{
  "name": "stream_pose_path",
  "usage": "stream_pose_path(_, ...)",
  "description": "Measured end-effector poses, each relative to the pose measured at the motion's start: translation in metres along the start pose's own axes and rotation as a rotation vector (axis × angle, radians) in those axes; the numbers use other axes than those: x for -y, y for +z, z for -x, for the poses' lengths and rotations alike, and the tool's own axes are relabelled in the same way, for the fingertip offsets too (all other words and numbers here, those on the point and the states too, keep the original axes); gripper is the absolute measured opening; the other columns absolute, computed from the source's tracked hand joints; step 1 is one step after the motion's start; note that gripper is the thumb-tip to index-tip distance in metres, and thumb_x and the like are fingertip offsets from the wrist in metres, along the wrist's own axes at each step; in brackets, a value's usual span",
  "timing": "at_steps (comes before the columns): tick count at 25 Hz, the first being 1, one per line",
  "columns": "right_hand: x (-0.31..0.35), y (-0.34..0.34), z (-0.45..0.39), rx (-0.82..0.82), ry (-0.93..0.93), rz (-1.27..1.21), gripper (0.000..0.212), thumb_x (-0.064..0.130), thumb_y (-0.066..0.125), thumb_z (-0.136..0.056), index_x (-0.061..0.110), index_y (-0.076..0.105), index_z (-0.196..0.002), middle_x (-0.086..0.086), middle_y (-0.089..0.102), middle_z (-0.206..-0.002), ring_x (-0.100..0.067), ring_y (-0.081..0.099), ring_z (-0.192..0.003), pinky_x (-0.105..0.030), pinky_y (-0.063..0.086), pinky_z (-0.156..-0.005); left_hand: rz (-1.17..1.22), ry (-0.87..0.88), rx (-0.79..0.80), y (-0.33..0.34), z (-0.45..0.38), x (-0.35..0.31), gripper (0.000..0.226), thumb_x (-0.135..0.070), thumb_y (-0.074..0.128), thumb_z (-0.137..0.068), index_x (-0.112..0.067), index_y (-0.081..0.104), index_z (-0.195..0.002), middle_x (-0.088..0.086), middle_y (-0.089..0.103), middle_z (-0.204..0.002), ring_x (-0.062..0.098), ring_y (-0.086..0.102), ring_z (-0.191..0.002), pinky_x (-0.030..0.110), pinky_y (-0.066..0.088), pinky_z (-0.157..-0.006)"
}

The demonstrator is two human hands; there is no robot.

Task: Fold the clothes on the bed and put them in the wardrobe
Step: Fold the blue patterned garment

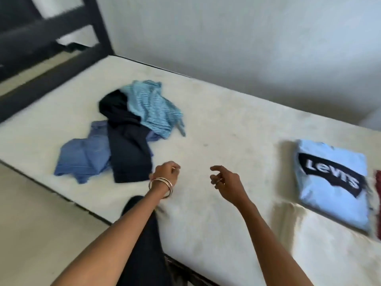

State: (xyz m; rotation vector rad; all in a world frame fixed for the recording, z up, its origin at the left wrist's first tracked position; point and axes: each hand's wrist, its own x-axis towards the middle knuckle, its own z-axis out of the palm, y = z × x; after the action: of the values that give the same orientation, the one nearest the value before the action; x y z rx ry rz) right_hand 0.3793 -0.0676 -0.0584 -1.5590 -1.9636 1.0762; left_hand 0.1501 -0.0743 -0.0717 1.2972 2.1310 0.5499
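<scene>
- One word to read — "Levi's", in white letters on a black batwing-shaped patch (pixel 331 174).
- That patch sits across the front of the folded light-blue T-shirt (pixel 338 205), lying flat on the mattress (pixel 216 131) at the right.
- The lettering runs tilted, dipping toward the right edge — slightly blurred, yet legible.
- Nothing else here carries readable text, numbers or signs.
</scene>
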Motion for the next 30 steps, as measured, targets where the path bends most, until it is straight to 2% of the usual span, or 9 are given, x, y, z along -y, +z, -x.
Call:
stream_pose_path(4,0.052,0.066,-0.06,0.066,-0.039,-0.135,0.037,-0.007,0.048,-0.088,0.014,0.062,-0.115,-0.003,0.069,-0.08,-0.012,0.068,-0.072,-0.038,0.059,-0.074,0.055,-0.377,-0.337,-0.076,-0.061,0.107,0.026,-0.018,0.062,-0.086,-0.016,0.066,-0.112,0.016,0.062,-0.118,0.037,0.058,-0.11,0.044,0.047,-0.093)
stream_pose_path(8,0.074,0.115,-0.095,0.114,-0.002,-0.228,0.02,0.007,0.055,-0.097,0.016,0.062,-0.113,-0.007,0.069,-0.08,-0.005,0.065,-0.067,-0.024,0.056,-0.068,0.204,-0.552,-0.255,-0.091,-0.1,0.17,0.068,-0.039,0.078,-0.074,-0.006,0.051,-0.126,0.019,0.055,-0.128,0.04,0.054,-0.114,0.049,0.045,-0.099)
stream_pose_path(11,0.076,0.138,-0.105,0.147,0.034,-0.251,0.015,0.017,0.057,-0.098,0.02,0.062,-0.112,-0.004,0.07,-0.077,-0.002,0.064,-0.064,-0.017,0.053,-0.065,0.313,-0.555,-0.263,-0.089,-0.109,0.168,0.078,-0.033,0.084,-0.069,-0.004,0.043,-0.128,0.018,0.05,-0.128,0.041,0.054,-0.112,0.047,0.045,-0.098)
stream_pose_path(15,0.073,0.144,-0.103,0.155,0.102,-0.274,0.02,0.022,0.057,-0.098,0.014,0.064,-0.115,-0.006,0.072,-0.081,-0.008,0.065,-0.066,-0.016,0.051,-0.062,0.493,-0.586,-0.276,-0.087,-0.097,0.137,0.072,-0.005,0.076,-0.075,-0.002,0.035,-0.134,0.018,0.053,-0.123,0.037,0.056,-0.107,0.038,0.045,-0.094)
stream_pose_path(17,0.078,0.139,-0.102,0.132,0.141,-0.292,0.025,0.029,0.059,-0.097,0.014,0.064,-0.116,-0.005,0.073,-0.083,-0.009,0.066,-0.069,-0.014,0.047,-0.059,0.735,-0.575,-0.29,-0.091,-0.082,0.108,0.047,0.002,0.067,-0.077,-0.001,0.048,-0.12,0.012,0.058,-0.109,0.028,0.058,-0.085,0.031,0.048,-0.076)
stream_pose_path(20,0.098,0.12,-0.099,0.145,0.283,-0.474,0.049,0.06,0.062,-0.086,0.022,0.063,-0.117,-0.001,0.073,-0.097,-0.015,0.069,-0.086,-0.027,0.053,-0.074,1.091,-0.504,-0.224,-0.1,-0.054,0.055,0.013,0.007,0.055,-0.081,-0.002,0.062,-0.089,0.01,0.064,-0.083,0.02,0.057,-0.065,0.023,0.047,-0.055)
stream_pose_path(24,0.14,0.086,-0.105,0.283,0.316,-0.739,0.048,0.066,0.059,-0.085,0.026,0.067,-0.11,-0.002,0.072,-0.109,-0.023,0.069,-0.1,-0.04,0.053,-0.089,1.083,-0.236,0.19,-0.095,-0.014,0.017,0.018,0.011,0.055,-0.084,-0.006,0.063,-0.082,0.008,0.064,-0.074,0.023,0.06,-0.07,0.027,0.051,-0.06)
stream_pose_path(28,0.167,0.052,-0.093,0.356,0.156,-0.582,0.021,0.001,0.072,-0.078,0.0,0.072,-0.099,-0.015,0.074,-0.09,-0.033,0.069,-0.086,-0.036,0.057,-0.074,0.72,-0.005,0.847,-0.09,0.012,0.039,0.014,-0.017,0.067,-0.088,-0.01,0.067,-0.1,0.01,0.068,-0.095,0.022,0.065,-0.081,0.031,0.053,-0.07)
stream_pose_path(30,0.169,0.024,-0.076,0.453,0.043,-0.671,0.025,-0.003,0.067,-0.068,-0.005,0.072,-0.093,-0.017,0.071,-0.08,-0.032,0.068,-0.071,-0.038,0.059,-0.063,0.812,-0.125,0.862,-0.093,0.009,0.054,0.021,-0.026,0.061,-0.092,-0.011,0.069,-0.105,0.014,0.068,-0.108,0.028,0.065,-0.094,0.033,0.052,-0.074)
